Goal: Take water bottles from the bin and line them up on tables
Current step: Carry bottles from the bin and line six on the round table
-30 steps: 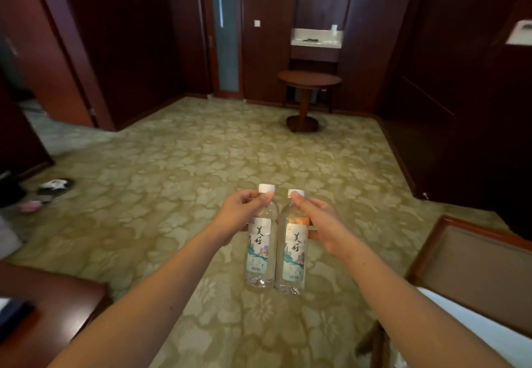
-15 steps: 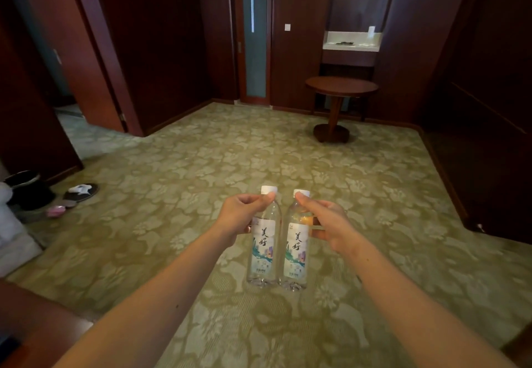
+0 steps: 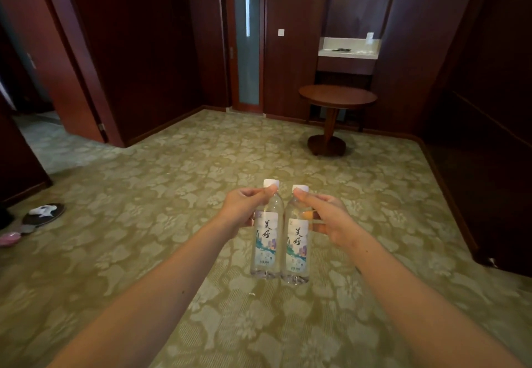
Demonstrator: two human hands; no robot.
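Two water bottles, left bottle (image 3: pixel 265 232) pinched near its cap by the left hand (image 3: pixel 242 207), right bottle (image 3: pixel 296 238) by the right hand (image 3: pixel 325 214), hang upright, touching, above the carpet (image 3: pixel 144 223). Carrying step; next, I judge, setting them on the round table (image 3: pixel 337 95), well apart ahead.

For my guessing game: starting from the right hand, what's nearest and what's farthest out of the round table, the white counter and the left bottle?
1. Left bottle, right beside the right hand.
2. Round table, far ahead, slightly to the right.
3. White counter, farther back, behind the table.

Two clear, white-capped water bottles (image 3: pixel 265 241) (image 3: pixel 296 245) upright, side by side, touching
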